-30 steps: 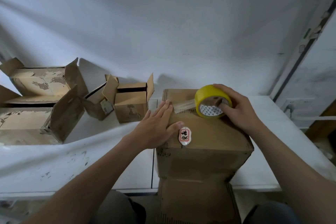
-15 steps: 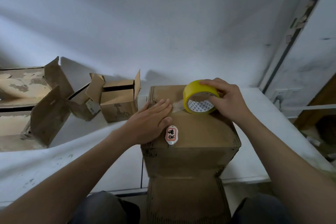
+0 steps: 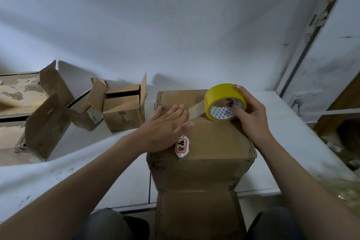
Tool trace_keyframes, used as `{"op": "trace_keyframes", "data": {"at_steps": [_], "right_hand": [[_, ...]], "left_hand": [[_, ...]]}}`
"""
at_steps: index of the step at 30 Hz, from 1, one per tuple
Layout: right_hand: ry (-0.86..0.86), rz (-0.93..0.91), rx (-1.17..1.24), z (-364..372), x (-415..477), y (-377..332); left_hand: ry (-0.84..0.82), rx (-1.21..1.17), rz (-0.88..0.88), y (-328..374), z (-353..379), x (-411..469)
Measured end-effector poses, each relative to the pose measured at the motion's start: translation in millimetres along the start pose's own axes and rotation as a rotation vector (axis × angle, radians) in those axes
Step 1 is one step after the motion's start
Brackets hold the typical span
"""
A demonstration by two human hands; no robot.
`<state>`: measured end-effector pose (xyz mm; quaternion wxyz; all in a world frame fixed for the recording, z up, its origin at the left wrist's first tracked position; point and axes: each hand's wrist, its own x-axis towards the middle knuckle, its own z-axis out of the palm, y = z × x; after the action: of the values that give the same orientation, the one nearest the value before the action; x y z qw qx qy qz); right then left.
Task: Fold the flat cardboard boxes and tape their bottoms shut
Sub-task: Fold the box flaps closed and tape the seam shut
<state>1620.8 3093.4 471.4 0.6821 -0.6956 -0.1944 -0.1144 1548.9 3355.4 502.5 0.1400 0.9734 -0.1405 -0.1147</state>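
My left hand (image 3: 165, 124) lies flat on the upturned bottom of the cardboard box (image 3: 204, 161), fingers straight and together, grasping nothing. I judge it is there to pin down the stuck end of the strip of tape (image 3: 196, 110) and to hold the flaps level while the strip is drawn out. The strip comes out from under those fingertips and runs to the yellow tape roll (image 3: 216, 93) just beyond them.

My right hand (image 3: 251, 119) is clenched round that roll, with one digit hooked into the core and the others curled over the outer rim. The roll stands on edge with its lower rim touching the cardboard, which suits rolling it away from my left fingers along the seam. The box stands on the white table (image 3: 292, 142) right in front of me, under both hands, so I can bear down on it.

The seam is mostly hidden, since my left palm covers one end and the roll the other, so I cannot tell how well the flaps meet. The point where the tape begins is under my fingers. A white oval tag (image 3: 182, 147) sits just below my left thumb, and I cannot tell whether it lies on the box or hangs from something. The box's near flap (image 3: 198, 216) is cut off at the bottom edge. Well off from my left fingers, a small open box (image 3: 122, 111) and larger worn boxes (image 3: 44, 122) wait, the larger ones cropped.
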Motion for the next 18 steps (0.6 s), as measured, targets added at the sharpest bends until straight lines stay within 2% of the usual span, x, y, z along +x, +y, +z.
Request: {"op": "trace_keyframes", "data": {"at_steps": [9, 13, 18], "right_hand": [[-0.105, -0.043, -0.057, -5, 8, -2], [-0.181, -0.136, -0.218, -15, 31, -19], [-0.186, -0.156, -0.338, -58, 41, -20]], "left_hand": [[-0.13, -0.089, -0.001, 29, -5, 26], [-0.122, -0.03, -0.033, 28, -4, 19], [-0.143, -0.004, -0.031, 30, -5, 19]]}}
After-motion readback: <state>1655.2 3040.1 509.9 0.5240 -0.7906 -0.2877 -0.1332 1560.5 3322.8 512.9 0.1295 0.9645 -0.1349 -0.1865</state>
